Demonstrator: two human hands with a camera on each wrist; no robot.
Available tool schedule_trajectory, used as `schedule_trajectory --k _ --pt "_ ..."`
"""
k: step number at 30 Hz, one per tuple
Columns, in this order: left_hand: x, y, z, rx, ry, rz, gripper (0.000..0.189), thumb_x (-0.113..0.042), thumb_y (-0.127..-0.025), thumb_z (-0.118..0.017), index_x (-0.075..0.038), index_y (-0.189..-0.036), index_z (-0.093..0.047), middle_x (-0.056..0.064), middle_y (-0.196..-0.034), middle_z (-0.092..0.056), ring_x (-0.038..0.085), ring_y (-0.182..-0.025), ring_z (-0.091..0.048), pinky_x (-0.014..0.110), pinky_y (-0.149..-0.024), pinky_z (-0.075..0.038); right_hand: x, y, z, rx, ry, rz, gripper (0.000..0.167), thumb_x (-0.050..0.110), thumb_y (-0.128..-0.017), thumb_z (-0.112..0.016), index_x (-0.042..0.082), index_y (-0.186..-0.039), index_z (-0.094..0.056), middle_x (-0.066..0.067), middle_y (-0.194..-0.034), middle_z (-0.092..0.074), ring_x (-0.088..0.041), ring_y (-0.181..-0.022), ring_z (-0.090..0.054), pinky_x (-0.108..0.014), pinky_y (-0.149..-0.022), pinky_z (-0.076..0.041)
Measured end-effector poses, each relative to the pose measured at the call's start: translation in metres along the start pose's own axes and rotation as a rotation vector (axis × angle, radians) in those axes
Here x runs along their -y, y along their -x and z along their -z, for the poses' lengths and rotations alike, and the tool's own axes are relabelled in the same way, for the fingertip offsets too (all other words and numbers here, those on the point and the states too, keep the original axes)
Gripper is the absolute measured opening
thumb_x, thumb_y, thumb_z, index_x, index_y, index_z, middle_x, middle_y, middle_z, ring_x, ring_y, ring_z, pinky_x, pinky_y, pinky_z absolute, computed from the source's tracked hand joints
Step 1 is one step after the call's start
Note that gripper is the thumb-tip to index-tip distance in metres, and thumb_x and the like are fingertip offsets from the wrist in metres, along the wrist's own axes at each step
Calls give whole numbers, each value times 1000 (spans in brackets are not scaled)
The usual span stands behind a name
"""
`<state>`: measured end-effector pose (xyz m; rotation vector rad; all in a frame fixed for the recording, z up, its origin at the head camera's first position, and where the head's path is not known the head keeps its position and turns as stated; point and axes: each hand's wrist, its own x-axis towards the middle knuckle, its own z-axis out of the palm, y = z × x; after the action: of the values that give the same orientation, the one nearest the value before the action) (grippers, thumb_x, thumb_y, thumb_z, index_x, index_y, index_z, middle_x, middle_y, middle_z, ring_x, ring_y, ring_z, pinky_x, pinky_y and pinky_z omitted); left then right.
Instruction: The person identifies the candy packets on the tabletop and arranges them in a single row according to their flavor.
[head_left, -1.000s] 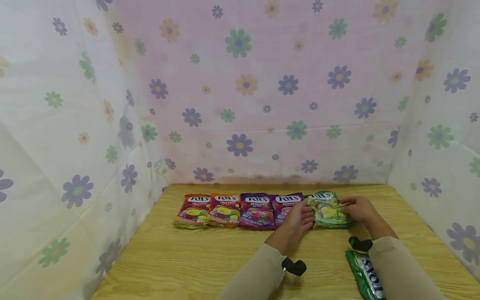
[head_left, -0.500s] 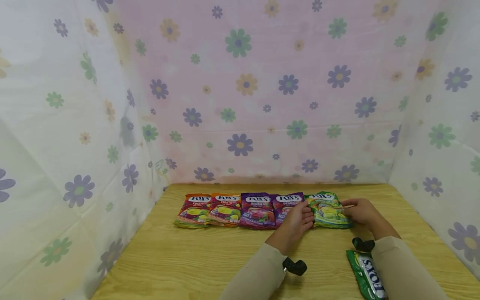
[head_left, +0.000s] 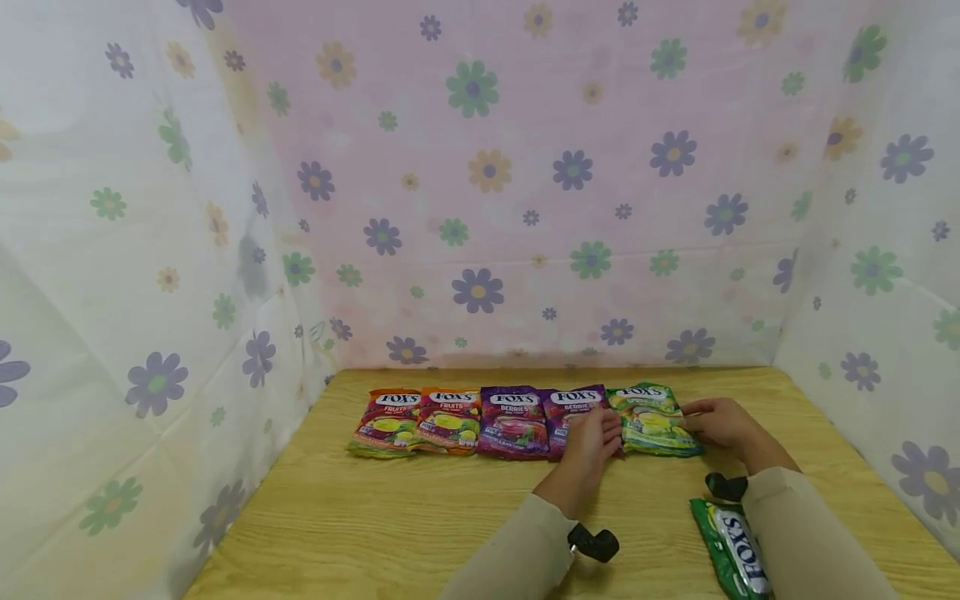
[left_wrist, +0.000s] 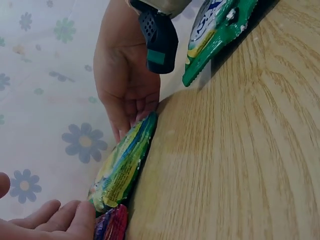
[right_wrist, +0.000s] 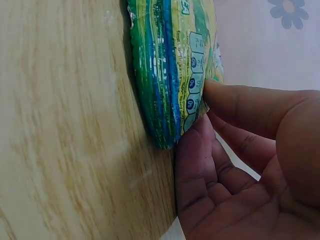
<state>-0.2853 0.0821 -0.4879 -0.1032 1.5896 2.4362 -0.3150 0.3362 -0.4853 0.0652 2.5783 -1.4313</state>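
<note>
At the right end of a row of FOX'S candy bags lies a light-green candy bag (head_left: 651, 423). My right hand (head_left: 727, 427) pinches its right edge; in the right wrist view the thumb (right_wrist: 240, 100) is on the printed face and the other fingers curl at the bag's end. My left hand (head_left: 591, 446) has its fingers extended over the lower part of the right purple berries bag (head_left: 558, 423), partly hiding it. In the left wrist view, the left fingertips (left_wrist: 82, 217) are right where the green and purple bags meet.
Another purple bag (head_left: 513, 425) and two orange fruits bags (head_left: 450, 423) continue the row leftward. A darker green FOX'S bag (head_left: 729, 546) lies near the front right, partly behind my right sleeve. Flowered cloth (head_left: 480, 208) walls in the wooden table (head_left: 390, 525).
The light-green bag has shifted slightly left, against the purple one. My left hand has drawn back a little to the left, over the purple bag. My right hand stays at the green bag's edge.
</note>
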Motion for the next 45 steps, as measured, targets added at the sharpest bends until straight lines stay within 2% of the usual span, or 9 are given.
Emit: schedule_trajectory --k 4,14,21,27,38,45 --pt "-2 -1 -2 8 -20 -13 40 -19 -103 -55 7 -131 -65 23 -130 -68 37 -125 -65 48 -109 -52 0 -1 0 4 -15 -5 53 15 -102 -65 -16 -142 -49 -27 -125 -66 -10 -94 -66 -31 -81 -58" --pt "-5 0 -4 43 -34 63 49 -24 -101 -57 11 -137 -58 26 -137 -63 40 -130 -60 53 -116 -44 5 4 -2 2 -4 -15 53 15 -103 -63 -15 -144 -48 -32 -133 -61 -14 -101 -67 -35 -86 -59" --pt "-3 -2 -3 50 -37 83 51 -26 -102 -56 10 -139 -56 25 -139 -61 40 -133 -57 53 -117 -42 9 8 -5 -13 8 -14 52 15 -103 -63 -15 -143 -49 -35 -140 -53 -16 -103 -65 -31 -83 -58" --pt "-1 -4 -1 60 -38 89 52 -26 -103 -55 8 -142 -54 26 -142 -58 41 -135 -55 55 -119 -39 10 7 -5 -17 21 -15 52 16 -102 -64 -15 -142 -50 -34 -135 -57 -18 -100 -65 -30 -79 -57" --pt "-2 -2 1 82 -32 99 52 -25 -105 -54 9 -144 -52 28 -145 -56 43 -139 -52 54 -119 -39 -2 0 -6 -39 36 -30 53 17 -101 -66 -15 -141 -50 -32 -129 -61 -20 -97 -65 -28 -77 -56" --pt "0 -1 3 102 -3 85 49 -21 -105 -54 7 -146 -52 29 -150 -51 43 -142 -49 55 -121 -36 0 0 -4 -24 45 -1 51 15 -102 -63 -16 -140 -50 -32 -128 -62 -14 -93 -64 -28 -74 -56"
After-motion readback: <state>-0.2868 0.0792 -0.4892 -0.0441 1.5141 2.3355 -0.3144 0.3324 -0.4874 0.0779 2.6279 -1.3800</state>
